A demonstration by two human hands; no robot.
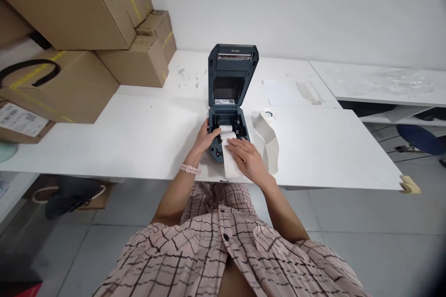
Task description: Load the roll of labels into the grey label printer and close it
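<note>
A dark grey label printer (213, 79) stands on the white table (146, 134) with its lid raised. White label paper (230, 167) runs from inside the printer over its front and down to the table edge. My left hand (202, 143) grips the printer's left side, with its thumb over the rim by the paper. Across the paper at the printer's front lies my right hand (249, 158), its fingers stretched out flat. To the right, a loose folded strip of labels (271, 139) trails over the table. My right palm hides part of the printer's front corner.
Cardboard boxes (69, 9) are stacked at the table's left. A flat white sheet (280, 92) lies behind the strip. Plastic wrap (400, 81) lies on the far-right surface. A wooden piece (409, 184) sits at the right front corner, and a dark blue stool (420, 139) stands beyond.
</note>
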